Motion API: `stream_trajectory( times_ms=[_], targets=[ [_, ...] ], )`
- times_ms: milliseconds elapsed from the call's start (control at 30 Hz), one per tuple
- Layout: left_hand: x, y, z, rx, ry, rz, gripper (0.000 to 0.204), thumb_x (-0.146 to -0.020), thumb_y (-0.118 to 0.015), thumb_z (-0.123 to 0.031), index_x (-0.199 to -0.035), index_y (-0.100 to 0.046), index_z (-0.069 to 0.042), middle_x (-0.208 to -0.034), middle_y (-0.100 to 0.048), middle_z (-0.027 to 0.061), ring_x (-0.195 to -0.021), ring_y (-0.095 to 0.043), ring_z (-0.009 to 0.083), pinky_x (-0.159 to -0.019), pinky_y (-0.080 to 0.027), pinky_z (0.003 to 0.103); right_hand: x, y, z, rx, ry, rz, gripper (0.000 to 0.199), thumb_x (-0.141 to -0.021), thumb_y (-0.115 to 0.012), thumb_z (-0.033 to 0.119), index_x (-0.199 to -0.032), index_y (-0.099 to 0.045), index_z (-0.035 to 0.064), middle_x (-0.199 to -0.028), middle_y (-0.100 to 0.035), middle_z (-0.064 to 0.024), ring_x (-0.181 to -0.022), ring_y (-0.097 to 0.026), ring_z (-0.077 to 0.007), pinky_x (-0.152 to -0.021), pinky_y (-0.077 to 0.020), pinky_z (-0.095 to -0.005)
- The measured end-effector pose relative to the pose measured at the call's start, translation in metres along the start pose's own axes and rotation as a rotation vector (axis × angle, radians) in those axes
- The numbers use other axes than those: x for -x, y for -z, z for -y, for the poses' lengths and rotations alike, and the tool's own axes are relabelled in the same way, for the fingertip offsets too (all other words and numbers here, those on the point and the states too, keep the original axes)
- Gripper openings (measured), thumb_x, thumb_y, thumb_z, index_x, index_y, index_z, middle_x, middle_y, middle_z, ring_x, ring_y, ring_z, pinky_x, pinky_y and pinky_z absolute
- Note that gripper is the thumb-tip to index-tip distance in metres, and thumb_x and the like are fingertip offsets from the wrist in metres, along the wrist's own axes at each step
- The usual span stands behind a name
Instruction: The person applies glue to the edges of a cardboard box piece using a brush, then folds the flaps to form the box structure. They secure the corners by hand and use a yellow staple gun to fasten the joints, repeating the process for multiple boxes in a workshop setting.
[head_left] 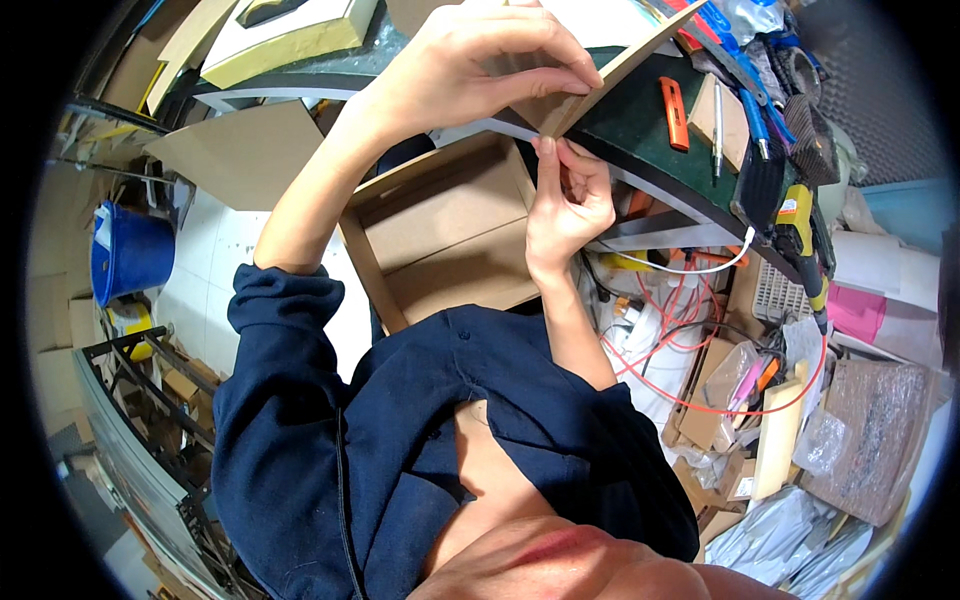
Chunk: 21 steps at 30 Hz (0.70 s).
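Pinching folded cardboard (610, 80) by its near corner: our right hand (567, 205) | open box (450, 210) left, walls up | farther, our left hand (485, 70) touches the cardboard, pinch unclear | creased, not set down, remainder unclear | orange cutter (674, 113) right

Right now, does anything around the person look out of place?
Yes: at the right, a thin red cable droops in a loose loop in front of scrap cardboard and a pale yellow bar. It looks stray rather than neatly coiled.
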<state>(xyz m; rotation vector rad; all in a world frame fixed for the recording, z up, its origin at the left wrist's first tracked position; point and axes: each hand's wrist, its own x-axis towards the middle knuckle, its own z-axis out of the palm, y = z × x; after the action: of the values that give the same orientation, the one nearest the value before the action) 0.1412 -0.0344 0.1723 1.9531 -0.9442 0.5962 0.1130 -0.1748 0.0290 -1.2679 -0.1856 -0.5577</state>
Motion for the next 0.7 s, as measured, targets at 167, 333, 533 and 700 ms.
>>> stream_trajectory(
  times_ms=[167,333,533,700],
  targets=[
    [-0.0025,0.0014,-0.0009,-0.064,-0.025,0.029,0.018,-0.076,-0.073,-0.001,-0.093,-0.071,-0.007,-0.084,-0.068,0.0035,-0.077,-0.063,0.0163,-0.067,-0.049,0.028,-0.0009,-0.0006,-0.0003,-0.006,0.005,-0.001,0.01,-0.082,-0.07,-0.004,-0.087,-0.062,-0.0051,-0.092,-0.067,-0.0136,-0.082,-0.064,-0.0117,-0.077,-0.0524,-0.0241],
    [-0.001,0.0015,0.0013,-0.022,0.006,0.028,0.018,-0.076,-0.073,-0.001,-0.093,-0.071,-0.006,-0.084,-0.068,0.0036,-0.077,-0.064,0.0161,-0.067,-0.049,0.028,-0.0016,0.0003,-0.0006,0.046,0.04,0.025,0.009,-0.084,-0.064,-0.01,-0.086,-0.058,-0.0048,-0.091,-0.065,-0.0123,-0.082,-0.067,-0.0158,-0.079,-0.0547,-0.0256],
    [-0.0018,0.0005,-0.0004,-0.035,-0.002,0.015,0.017,-0.077,-0.073,-0.001,-0.093,-0.071,-0.006,-0.084,-0.067,0.0035,-0.077,-0.063,0.016,-0.067,-0.049,0.028,0.0002,0.0009,-0.0029,0.044,0.055,0.039,0.01,-0.084,-0.064,-0.01,-0.089,-0.056,-0.0048,-0.093,-0.064,-0.0129,-0.083,-0.066,-0.0163,-0.08,-0.0543,-0.0258],
    [-0.001,0.0004,0.0001,-0.041,-0.006,0.013,0.017,-0.077,-0.073,-0.001,-0.093,-0.071,-0.007,-0.084,-0.067,0.0033,-0.077,-0.063,0.0162,-0.068,-0.049,0.028,-0.0012,0.0002,-0.0045,0.052,0.086,0.047,0.011,-0.085,-0.063,-0.01,-0.09,-0.055,-0.0053,-0.094,-0.063,-0.0133,-0.085,-0.067,-0.0171,-0.08,-0.0542,-0.0258]
  ],
)
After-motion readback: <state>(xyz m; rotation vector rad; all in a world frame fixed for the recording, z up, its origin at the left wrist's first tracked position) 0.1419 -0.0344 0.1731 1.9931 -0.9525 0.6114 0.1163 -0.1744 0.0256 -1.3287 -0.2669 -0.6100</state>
